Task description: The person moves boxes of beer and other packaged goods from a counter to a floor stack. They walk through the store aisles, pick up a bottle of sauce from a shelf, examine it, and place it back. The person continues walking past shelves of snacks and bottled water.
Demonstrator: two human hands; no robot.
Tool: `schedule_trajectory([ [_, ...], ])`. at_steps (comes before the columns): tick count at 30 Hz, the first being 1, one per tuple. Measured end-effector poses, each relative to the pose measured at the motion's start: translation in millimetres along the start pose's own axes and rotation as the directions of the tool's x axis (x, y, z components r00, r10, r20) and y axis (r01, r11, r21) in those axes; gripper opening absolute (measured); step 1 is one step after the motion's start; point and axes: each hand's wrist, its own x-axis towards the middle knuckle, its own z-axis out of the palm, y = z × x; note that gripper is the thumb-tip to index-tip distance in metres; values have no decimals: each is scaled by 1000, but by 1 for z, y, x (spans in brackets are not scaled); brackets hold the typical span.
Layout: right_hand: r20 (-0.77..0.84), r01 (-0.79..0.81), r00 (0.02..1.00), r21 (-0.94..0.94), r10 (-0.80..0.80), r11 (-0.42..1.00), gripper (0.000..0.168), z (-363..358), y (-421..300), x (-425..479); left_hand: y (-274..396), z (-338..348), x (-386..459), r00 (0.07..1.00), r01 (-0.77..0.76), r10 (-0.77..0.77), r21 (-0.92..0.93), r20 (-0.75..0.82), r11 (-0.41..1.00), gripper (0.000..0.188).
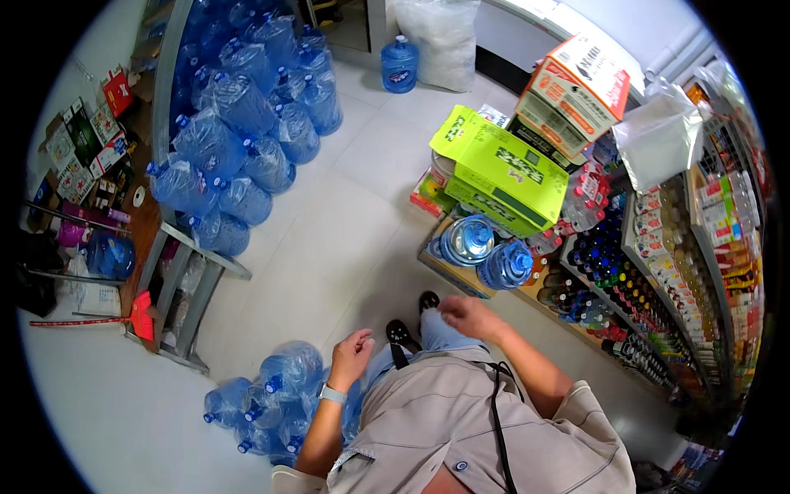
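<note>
My left hand (352, 357), with a watch on its wrist, hangs in front of my body and holds nothing; its fingers are apart and slightly bent. My right hand (470, 317) is over my right thigh, its fingers curled; whether anything lies inside them is hard to tell. Close to my left arm, blue water-cooler bottles (291, 368) in clear plastic film lie on the floor. Beyond my right hand, two large water bottles (467, 239) stand on a low wooden board beside a green cardboard box (503, 167).
Many wrapped blue bottles (213, 148) are stacked at the upper left by a metal rack (207, 250). Shelves of bottled drinks (642, 272) line the right. A single blue bottle (399, 65) and a filled plastic sack (439, 46) stand ahead. A red broom (142, 316) lies left.
</note>
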Motion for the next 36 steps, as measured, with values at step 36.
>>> schedule_trajectory([
  [36,-884,-113,-123,463,450,879,45,-310,-49,277,77,-236,562,954,-90,65,73,293,993,28],
])
